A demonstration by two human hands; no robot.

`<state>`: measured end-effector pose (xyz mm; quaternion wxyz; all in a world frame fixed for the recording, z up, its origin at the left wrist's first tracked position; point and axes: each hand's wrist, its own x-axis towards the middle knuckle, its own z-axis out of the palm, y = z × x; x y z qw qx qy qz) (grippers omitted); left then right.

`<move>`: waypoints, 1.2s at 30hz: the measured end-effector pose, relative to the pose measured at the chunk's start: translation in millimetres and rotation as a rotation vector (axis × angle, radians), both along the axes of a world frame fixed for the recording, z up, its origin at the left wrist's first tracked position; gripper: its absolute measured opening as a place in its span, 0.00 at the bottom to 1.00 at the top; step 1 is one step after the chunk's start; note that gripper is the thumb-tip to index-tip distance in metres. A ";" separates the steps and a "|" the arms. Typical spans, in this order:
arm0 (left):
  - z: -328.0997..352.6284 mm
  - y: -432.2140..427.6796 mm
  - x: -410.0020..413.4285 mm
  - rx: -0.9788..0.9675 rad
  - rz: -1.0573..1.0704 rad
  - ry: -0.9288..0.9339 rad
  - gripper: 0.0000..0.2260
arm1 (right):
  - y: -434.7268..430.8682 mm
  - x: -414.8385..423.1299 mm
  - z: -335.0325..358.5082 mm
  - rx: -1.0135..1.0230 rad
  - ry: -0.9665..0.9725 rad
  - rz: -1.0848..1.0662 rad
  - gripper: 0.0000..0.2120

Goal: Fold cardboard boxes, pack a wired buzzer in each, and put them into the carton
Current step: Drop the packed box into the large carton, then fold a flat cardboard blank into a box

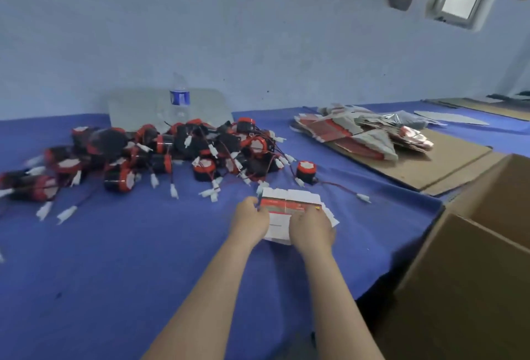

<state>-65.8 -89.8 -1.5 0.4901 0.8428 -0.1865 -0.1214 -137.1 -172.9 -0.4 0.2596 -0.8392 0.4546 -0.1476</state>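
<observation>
Box blank [286, 207]: unfolded, gripped by left hand [252, 220] and right hand [312, 230]
Buzzers [200, 153]: piled loose, unpacked
Carton [473, 273]: contents unseen

The cloth [143, 245] on the table is deep blue. The buzzers [172, 153] heaped on it are black with red bands and white labels. Their wires are red and black, ending in white plugs. The unfolded box [286, 204] is white with a red stripe across it and a thin dark line of print lower down. The pile of flat boxes [344, 135] shows red panels, white flaps and grey backs. The cardboard sheet [447, 158] and the carton [473, 288] are plain brown. The bottle [179, 98] is clear with a blue and white label. The wall [258, 29] is pale blue.
</observation>
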 end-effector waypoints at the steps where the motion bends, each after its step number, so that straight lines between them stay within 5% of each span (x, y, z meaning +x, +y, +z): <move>1: -4.6 -6.7 0.6 0.023 -0.023 0.003 0.12 | 0.4 2.2 -5.9 -0.017 0.030 0.004 0.19; 7: -14.3 -21.3 22.3 -0.032 0.113 0.043 0.14 | 7.2 8.0 -19.2 -0.112 -0.007 0.141 0.16; 10: -7.6 -16.2 25.4 -0.227 0.049 0.072 0.07 | 5.4 6.9 -11.9 -0.024 -0.248 0.141 0.14; 16: 34.9 39.2 40.9 -0.460 -0.092 -0.196 0.07 | 6.6 19.4 20.1 0.131 -0.739 0.201 0.19; 29: -7.5 171.6 84.4 -0.523 0.494 -0.227 0.21 | 150.1 126.1 10.5 0.131 -0.749 0.637 0.22; 33: -24.1 194.8 92.8 -0.459 0.569 -0.288 0.19 | 153.7 141.9 -6.9 0.277 -0.698 0.624 0.10; 36: -30.8 206.0 97.8 -0.377 0.550 -0.340 0.15 | 142.3 144.5 -13.5 0.417 -0.699 0.625 0.22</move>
